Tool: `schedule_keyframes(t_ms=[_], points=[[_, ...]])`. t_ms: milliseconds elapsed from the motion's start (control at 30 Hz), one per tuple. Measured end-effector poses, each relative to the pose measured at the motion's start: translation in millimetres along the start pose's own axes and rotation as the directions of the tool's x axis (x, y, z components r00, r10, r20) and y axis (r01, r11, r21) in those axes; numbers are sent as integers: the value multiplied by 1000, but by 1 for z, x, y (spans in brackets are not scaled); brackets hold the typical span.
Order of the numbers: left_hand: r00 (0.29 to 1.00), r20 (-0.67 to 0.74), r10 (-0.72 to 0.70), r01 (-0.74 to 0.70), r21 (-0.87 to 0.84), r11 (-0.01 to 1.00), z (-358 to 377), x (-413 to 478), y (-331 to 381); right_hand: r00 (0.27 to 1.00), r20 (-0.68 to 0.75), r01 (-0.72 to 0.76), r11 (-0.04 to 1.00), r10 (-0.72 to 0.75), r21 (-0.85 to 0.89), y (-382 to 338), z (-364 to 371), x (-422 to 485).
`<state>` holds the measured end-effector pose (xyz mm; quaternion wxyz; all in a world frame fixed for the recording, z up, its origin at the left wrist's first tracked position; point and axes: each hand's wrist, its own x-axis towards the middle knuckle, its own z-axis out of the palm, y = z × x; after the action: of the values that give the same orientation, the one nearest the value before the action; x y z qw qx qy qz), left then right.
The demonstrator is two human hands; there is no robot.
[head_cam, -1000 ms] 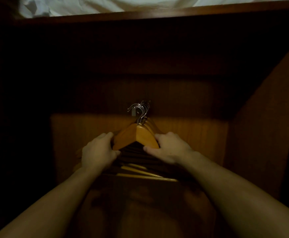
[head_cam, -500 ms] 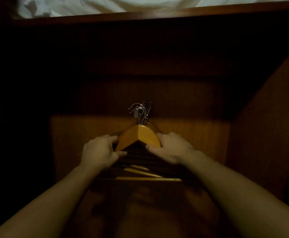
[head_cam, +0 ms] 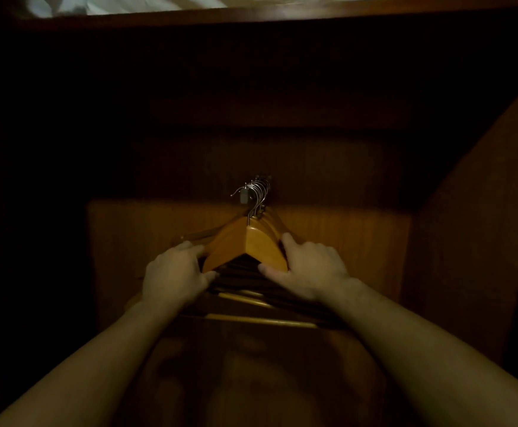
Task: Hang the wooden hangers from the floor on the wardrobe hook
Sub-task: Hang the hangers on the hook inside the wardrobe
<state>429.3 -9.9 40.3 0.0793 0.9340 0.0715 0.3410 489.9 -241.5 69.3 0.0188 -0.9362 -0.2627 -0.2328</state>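
Hands (head_cam: 174, 272) (head_cam: 310, 266) still grip hangers (head_cam: 245, 245), hooks (head_cam: 256, 192) now bunched.

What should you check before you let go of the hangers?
1. Left hand grips the left side of the hangers: ok.
2. Right hand grips the right side: ok.
3. Metal hooks bunched at the wardrobe hook: ok.
4. Every metal hook fully seated on it: cannot tell, since they overlap and the light is dim.
5. Hangers squared into one neat stack: not ok, the bottom bars fan apart.
6. No hangers left lying lower down: cannot tell, it is too dark there.
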Motion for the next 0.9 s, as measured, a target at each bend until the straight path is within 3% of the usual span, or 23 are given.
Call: schedule_keyframes(t_ms=[133, 400, 700, 900], points=[[998, -44, -42, 40, -59, 997, 3, -1, -1, 1000, 3, -27, 1000, 27, 3, 0, 3, -1], [997, 20, -69, 71, -121, 990, 1, 0, -7, 994, 59, -93, 995, 92, 23, -7, -5, -5], [996, 87, -22, 27, -50, 998, -11, 4, -23, 977, 84, -197, 980, 194, 28, -25, -25, -21], [999, 49, -5, 9, -75, 997, -28, -21, -12, 965, 110, -240, 971, 238, 4, -32, -52, -61]])
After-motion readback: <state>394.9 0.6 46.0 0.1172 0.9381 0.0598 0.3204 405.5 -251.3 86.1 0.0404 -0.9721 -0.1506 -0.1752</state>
